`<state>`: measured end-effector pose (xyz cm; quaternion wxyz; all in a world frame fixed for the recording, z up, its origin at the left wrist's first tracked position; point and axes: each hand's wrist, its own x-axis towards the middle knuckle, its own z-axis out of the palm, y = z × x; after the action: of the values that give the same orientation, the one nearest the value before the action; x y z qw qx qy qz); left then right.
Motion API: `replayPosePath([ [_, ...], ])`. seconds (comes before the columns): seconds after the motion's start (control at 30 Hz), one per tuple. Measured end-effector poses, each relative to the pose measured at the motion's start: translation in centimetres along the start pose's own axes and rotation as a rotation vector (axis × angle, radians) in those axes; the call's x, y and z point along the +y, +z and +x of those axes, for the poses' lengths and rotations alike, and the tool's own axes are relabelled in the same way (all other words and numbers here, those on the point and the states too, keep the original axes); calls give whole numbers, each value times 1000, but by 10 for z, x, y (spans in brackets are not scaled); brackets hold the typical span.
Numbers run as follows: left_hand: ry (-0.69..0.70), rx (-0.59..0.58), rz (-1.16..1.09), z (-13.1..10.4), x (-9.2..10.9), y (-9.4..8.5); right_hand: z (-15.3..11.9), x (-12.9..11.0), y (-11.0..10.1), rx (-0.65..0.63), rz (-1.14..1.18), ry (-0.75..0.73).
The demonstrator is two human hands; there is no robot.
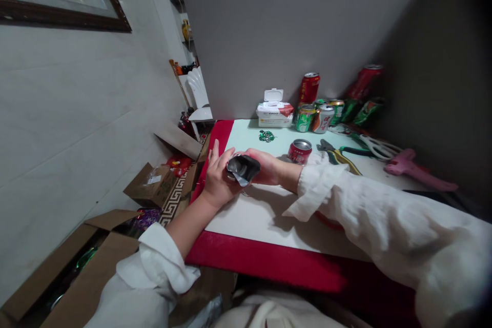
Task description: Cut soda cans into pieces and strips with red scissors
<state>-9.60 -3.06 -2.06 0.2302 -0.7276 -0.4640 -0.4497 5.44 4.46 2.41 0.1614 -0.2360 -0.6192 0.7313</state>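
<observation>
Between my two hands is a cut-open drink can (pixel 243 168), its ragged opening turned toward me and showing the dark silvery inside. My left hand (pixel 220 177) wraps the can's left side, with a finger pointing up. From the right, my right hand (pixel 268 165) closes around its other side; some of those fingers are hidden behind the can. A short, cut-off red can piece (pixel 300 151) stands on the table just beyond my right wrist. Farther back lies a small heap of green and silver pull tabs or bits (pixel 266 136), too small to make out surely.
Wet wipes (pixel 274 114) with a raised lid stand at the back beside several drink cans (pixel 305 118). Yellow-and-black cutters (pixel 339 157) and a pink glue gun (pixel 418 170) lie to the right. Red cloth (pixel 269 251) edges the table; cardboard boxes (pixel 103 271) sit lower left.
</observation>
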Motion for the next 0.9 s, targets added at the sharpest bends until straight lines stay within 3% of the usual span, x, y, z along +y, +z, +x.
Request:
replayPosePath([
  [0.2, -32, 18, 29, -3, -9, -4, -38, -13, -11, 116, -106, 32],
  [0.27, -15, 42, 33, -3, -11, -6, -64, -20, -17, 213, -304, -19],
  [0.37, 1, 58, 25, -4, -13, -8, -109, -22, -27, 262, -577, -58],
  [0.6, 56, 44, 27, -5, -9, -7, -198, 13, -50, 419, -911, -97],
  [0.73, 111, 29, 0, -4, -4, -5, -215, 39, -63, 496, -967, -73],
  [0.9, 122, -33, 32, -6, -1, 2, -214, 62, -79, 561, -1021, -87],
])
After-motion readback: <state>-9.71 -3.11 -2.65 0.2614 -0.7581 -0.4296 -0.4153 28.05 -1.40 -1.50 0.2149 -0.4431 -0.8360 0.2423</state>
